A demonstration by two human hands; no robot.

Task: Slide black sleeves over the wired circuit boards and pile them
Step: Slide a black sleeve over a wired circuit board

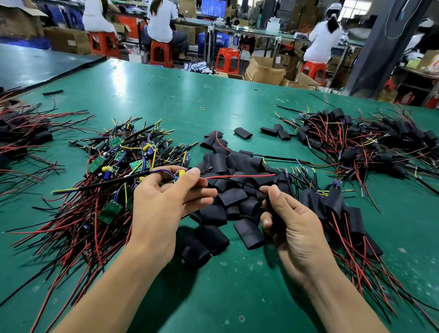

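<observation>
Left of the left grip lies the heap of bare boards (113,158), a tangle of thin red and black wires on the green worktop (224,292). The left hand (164,203) pinches one wired board (179,173) at its fingertips, with its red wire (239,175) running out toward the right grip. The board looks light and stiff and its solder joints likely fragile, so it is best held by its edges, not the leads. Between the grips spreads the loose pile of sleeves (223,214). The right hand (296,229) curls round what appears to be one sleeve (268,205), soft, flattened and probably slippery. Squeezing its sides should open the mouth. Right of that grip lie finished pieces (346,213).
</observation>
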